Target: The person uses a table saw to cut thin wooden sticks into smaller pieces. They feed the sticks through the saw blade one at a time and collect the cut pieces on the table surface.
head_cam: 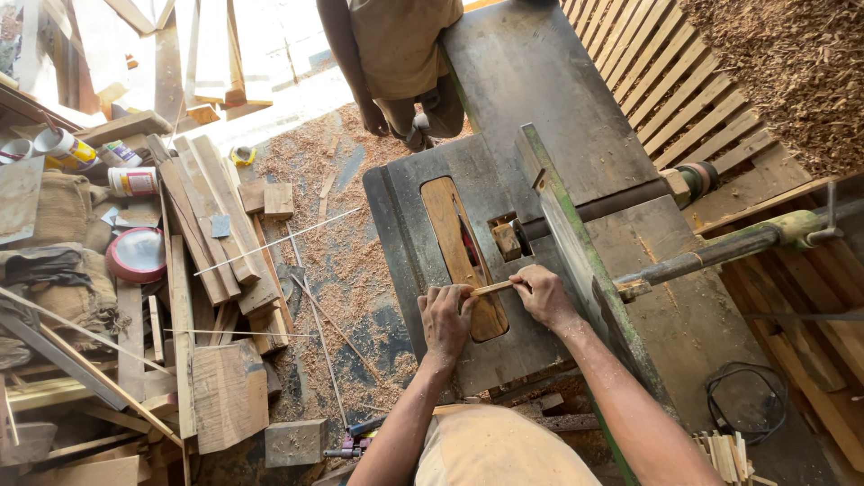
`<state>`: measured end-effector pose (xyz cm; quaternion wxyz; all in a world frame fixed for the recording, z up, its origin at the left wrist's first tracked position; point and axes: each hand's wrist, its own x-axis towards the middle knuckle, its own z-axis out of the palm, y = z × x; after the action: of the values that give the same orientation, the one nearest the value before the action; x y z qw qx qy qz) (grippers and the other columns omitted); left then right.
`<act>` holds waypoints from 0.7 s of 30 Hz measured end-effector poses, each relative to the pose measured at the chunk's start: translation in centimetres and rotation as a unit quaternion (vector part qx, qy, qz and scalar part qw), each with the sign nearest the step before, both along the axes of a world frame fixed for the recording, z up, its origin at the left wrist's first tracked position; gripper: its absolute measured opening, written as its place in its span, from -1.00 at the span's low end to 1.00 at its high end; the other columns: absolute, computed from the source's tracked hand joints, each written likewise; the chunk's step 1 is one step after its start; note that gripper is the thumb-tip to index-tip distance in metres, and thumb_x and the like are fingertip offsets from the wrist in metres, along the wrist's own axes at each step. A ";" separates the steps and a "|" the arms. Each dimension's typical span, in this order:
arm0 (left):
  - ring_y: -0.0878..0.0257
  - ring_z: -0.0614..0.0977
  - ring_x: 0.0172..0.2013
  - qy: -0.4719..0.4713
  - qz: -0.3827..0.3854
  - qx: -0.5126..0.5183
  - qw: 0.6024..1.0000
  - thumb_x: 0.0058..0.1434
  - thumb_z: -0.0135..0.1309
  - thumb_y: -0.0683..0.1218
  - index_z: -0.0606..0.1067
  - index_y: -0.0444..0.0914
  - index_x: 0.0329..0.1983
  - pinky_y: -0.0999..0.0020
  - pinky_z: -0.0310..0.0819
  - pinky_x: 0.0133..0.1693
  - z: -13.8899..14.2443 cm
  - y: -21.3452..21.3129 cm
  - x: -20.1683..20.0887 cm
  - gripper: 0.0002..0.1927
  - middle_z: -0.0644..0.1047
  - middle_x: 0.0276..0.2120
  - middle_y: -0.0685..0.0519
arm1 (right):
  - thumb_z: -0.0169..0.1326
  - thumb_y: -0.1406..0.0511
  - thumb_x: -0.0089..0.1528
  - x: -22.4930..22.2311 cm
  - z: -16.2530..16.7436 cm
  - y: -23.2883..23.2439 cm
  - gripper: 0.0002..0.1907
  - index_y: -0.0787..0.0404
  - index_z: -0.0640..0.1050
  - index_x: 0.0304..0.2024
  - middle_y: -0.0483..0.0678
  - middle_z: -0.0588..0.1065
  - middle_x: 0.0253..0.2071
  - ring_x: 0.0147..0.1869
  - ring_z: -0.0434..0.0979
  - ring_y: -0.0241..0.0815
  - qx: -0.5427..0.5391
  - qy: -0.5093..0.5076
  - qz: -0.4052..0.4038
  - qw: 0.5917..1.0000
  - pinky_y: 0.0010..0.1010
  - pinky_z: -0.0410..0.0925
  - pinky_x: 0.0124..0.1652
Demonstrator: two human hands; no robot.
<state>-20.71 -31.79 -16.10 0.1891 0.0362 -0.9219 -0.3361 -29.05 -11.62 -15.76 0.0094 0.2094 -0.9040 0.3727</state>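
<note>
I stand at a dark metal table saw [405,225] with a wooden insert [450,225] around the blade slot. A thin, short wooden strip [493,288] lies across the insert's near end, and both hands pinch it. My left hand [445,315] grips its left end, and my right hand [543,292] holds its right end beside the long green-edged fence [562,234]. A small wooden block [506,241] sits just beyond the strip, near the slot.
Another person [396,54] stands at the far end of the machine. Planks and offcuts [216,234] pile up on the left with cans [67,148] and a red lid [137,255]. Sawdust covers the floor. Slatted boards [684,81] and a black cable [742,396] lie on the right.
</note>
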 end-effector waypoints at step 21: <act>0.17 0.51 -0.18 -0.016 -0.011 -0.008 1.000 0.14 0.30 -0.10 0.58 -0.13 -0.21 0.22 0.22 -0.09 -0.1 -0.2 -0.7 -0.83 0.59 -0.30 0.13 | 0.25 0.46 0.13 -0.9 -1.5 0.2 -0.87 0.34 0.63 -0.26 0.09 0.62 -0.23 -0.08 0.65 0.03 -0.019 0.007 0.015 1.000 -0.22 0.52 -0.08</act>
<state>-21.39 -32.01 -16.21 0.1704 0.0299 -0.9278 -0.3305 -29.99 -11.43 -17.31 0.0142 0.2248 -0.8935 0.3885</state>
